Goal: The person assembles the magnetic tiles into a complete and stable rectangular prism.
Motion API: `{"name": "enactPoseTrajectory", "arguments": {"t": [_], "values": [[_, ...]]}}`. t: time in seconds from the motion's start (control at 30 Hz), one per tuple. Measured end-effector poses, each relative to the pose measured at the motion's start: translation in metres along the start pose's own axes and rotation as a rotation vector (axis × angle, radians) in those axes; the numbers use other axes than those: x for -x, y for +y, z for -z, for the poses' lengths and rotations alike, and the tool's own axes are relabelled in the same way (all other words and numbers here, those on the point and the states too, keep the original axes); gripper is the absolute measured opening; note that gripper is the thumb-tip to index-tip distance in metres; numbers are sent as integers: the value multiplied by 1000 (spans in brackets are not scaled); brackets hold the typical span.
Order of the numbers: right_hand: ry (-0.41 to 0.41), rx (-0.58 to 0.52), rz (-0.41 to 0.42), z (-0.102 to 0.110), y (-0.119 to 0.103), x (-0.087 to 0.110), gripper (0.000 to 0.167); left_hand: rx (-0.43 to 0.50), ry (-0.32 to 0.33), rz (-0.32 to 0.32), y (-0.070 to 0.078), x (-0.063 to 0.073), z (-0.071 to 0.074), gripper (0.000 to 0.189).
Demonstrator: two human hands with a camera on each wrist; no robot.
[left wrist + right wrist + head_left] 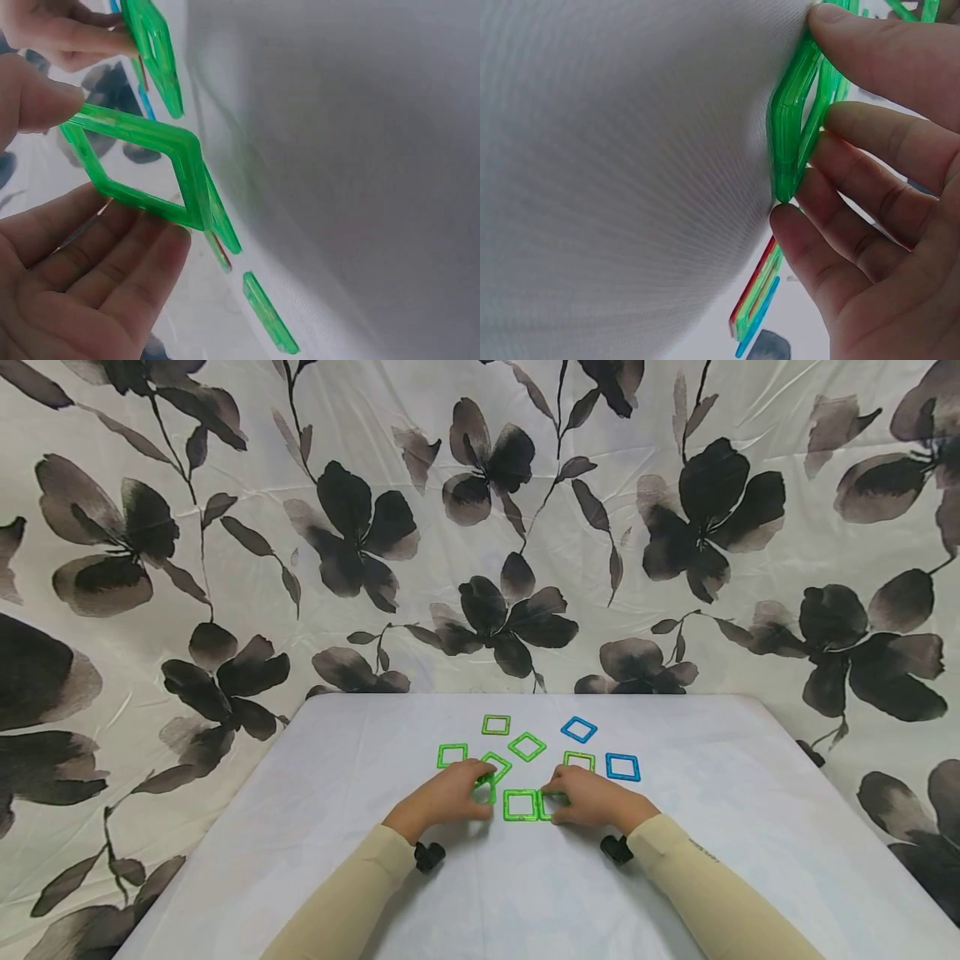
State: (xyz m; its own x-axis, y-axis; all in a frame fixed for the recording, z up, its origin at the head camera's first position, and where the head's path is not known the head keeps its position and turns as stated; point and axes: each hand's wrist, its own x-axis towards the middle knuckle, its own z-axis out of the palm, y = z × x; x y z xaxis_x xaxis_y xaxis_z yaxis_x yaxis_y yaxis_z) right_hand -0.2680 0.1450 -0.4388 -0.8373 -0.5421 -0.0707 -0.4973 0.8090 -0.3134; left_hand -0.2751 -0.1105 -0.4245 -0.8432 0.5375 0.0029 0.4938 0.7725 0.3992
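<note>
My left hand (453,793) pinches a green square magnetic tile (135,126) between thumb and fingers. The tile is an open frame, and it is tilted up from the table in the left wrist view. My right hand (592,797) grips another green square tile (786,127) by its edges, thumb at one side and fingertips at the other. Immediately left of that tile, edge against edge in the head view, lies a third green square tile (507,806). The right hand's fingers partly cover the tile they grip.
Beyond the hands lie several loose tiles: a green diamond-turned one (517,753), another by the left fingers (502,759), a green one at left (453,746), a yellow-green one (496,732), a blue diamond-turned one (572,737) and a blue square (624,777). A white cloth covers the table (495,893).
</note>
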Motion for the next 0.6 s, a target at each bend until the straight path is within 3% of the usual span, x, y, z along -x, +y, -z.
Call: {"name": "enactPoseTrajectory", "arguments": {"t": [0.23,0.6], "values": [[3,-6,10,0,0,1,46,2,0,-9,3,0,-2,67],[2,-12,14,0,1,1,46,117,-10,-10,1,-2,-6,66]]}}
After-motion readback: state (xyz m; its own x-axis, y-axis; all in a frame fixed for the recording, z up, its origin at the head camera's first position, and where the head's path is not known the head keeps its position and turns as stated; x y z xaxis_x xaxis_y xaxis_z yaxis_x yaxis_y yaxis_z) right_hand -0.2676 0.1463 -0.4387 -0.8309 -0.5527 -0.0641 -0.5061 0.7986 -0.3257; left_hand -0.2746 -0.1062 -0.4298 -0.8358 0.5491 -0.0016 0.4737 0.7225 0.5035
